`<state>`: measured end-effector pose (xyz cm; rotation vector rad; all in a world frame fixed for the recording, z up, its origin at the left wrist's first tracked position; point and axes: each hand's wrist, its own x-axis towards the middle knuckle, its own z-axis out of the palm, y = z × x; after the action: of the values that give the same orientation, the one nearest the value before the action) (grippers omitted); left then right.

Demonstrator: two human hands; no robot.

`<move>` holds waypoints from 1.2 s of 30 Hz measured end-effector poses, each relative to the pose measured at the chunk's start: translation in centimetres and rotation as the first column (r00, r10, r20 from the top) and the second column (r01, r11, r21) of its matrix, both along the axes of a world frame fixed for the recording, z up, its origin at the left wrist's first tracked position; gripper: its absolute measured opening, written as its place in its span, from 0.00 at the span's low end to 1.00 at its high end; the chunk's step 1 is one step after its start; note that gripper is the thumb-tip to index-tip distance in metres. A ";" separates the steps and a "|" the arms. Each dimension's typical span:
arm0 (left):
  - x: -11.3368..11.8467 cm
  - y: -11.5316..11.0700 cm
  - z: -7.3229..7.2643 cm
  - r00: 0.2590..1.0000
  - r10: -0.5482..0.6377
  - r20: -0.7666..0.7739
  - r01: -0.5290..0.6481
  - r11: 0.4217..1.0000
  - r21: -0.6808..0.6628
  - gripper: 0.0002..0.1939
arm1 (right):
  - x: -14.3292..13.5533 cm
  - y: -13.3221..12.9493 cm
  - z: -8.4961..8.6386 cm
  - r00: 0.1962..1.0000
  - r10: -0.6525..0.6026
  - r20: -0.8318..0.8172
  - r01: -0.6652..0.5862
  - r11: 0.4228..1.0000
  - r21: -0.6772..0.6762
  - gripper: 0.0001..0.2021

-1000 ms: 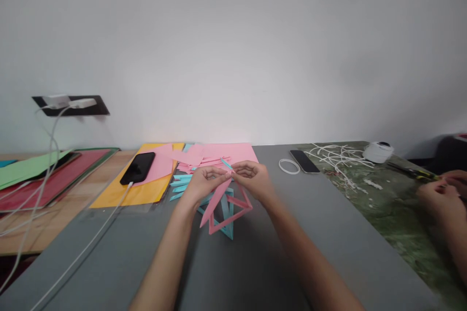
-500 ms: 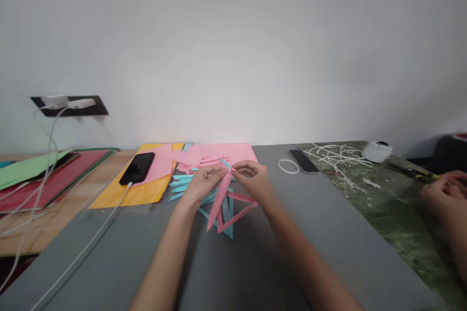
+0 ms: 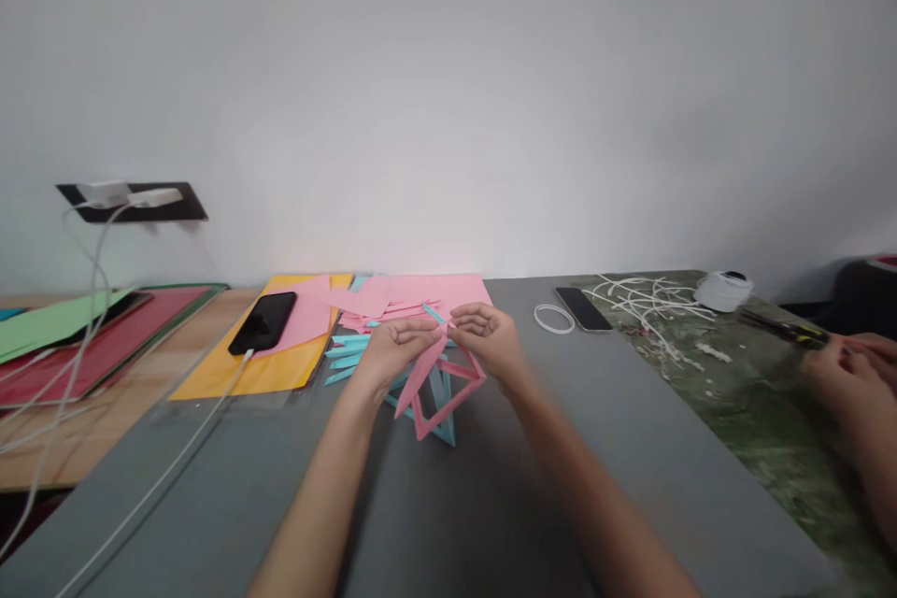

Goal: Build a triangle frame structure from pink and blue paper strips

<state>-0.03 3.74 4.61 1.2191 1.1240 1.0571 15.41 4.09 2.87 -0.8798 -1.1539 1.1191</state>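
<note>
My left hand (image 3: 393,350) and my right hand (image 3: 489,336) meet over the grey table, their fingertips pinched together on a folded pink paper strip (image 3: 427,372). The strip slants down from the pinch toward the lower left. Joined to it is a chain of folded pink and light-blue strips (image 3: 440,418) hanging in angular, zigzag shapes below my hands. The exact joint between the fingertips is too small to make out. Behind my left hand lie several light-blue folded strips (image 3: 345,360) and several pink strips (image 3: 392,310).
A black phone (image 3: 264,322) on a charging cable lies on yellow sheets (image 3: 210,378). To the right are a white cable ring (image 3: 553,320), a second phone (image 3: 584,309), white string pieces (image 3: 648,299) and a string spool (image 3: 724,291). At far right, another person's hands (image 3: 851,374) hold a yellow-and-black tool.
The hanging pink and blue strips have swung and shifted, the pink loop now drawn up closer under my right hand. My hands keep their pinch in nearly the same place.
</note>
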 end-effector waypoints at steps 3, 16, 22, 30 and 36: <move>0.0 -0.1 0.1 1.000 -0.009 -0.005 0.009 1.000 -0.005 0.18 | 0.1 0.1 -0.1 1.000 -0.011 0.011 0.010 1.000 0.011 0.14; -0.2 0.3 0.0 0.998 0.026 -0.048 -0.028 0.998 -0.054 0.20 | -0.2 -0.5 0.1 0.995 -0.028 0.095 0.014 0.989 0.150 0.08; 0.0 -0.1 0.4 0.998 0.049 -0.046 -0.051 0.998 -0.043 0.19 | -0.2 -0.4 0.1 0.999 -0.023 0.037 0.019 0.996 0.085 0.11; 0.8 -0.7 0.6 0.993 0.107 0.051 -0.109 0.994 0.025 0.19 | 0.3 -0.3 0.1 0.995 0.070 -0.068 -0.073 0.997 -0.035 0.10; 1.0 -0.9 0.7 0.991 0.124 0.057 -0.126 0.991 0.034 0.18 | 0.2 -0.2 0.0 1.000 0.019 -0.020 -0.019 1.000 -0.023 0.11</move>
<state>1.00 2.87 5.33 1.1540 1.1542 1.2045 15.64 3.91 2.86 -0.8758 -1.1373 1.1563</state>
